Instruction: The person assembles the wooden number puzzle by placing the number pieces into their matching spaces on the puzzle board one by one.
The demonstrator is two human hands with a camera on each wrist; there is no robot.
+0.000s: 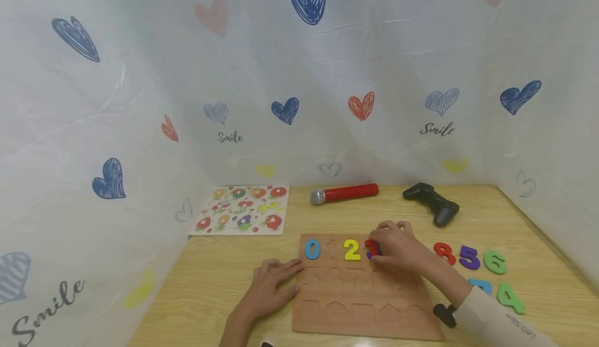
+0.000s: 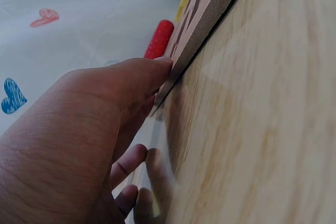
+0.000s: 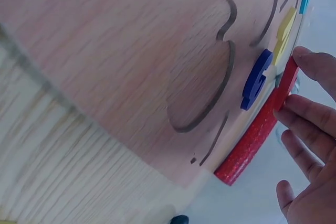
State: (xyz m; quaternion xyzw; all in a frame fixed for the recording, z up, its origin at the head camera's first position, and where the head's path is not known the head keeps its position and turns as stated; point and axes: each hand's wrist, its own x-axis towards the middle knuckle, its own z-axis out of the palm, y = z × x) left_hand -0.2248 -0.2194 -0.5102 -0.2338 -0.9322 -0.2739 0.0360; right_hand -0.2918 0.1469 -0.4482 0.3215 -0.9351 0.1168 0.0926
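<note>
A wooden number board (image 1: 323, 297) lies on the table with a blue 0 (image 1: 307, 249) and a yellow 2 (image 1: 352, 250) in its top row; the 1 recess between them is bare. My right hand (image 1: 398, 245) pinches a red number 1 (image 3: 286, 82) between thumb and fingers, raised above the top row. Behind it, the purple 3 (image 3: 255, 80) sits on the board, partly covered in the head view. At the board's left edge, my left hand (image 1: 271, 287) rests with extended fingers, its thumb touching the side in the left wrist view.
Right of the board lie a red 8 (image 1: 444, 253), purple 5 (image 1: 469, 257), green 6 (image 1: 495, 262), green 4 (image 1: 511, 298) and a blue piece (image 1: 482, 285) partly behind the sleeve. Farther back are a fruit puzzle (image 1: 243, 209), red microphone (image 1: 351, 193) and black game controller (image 1: 432, 204).
</note>
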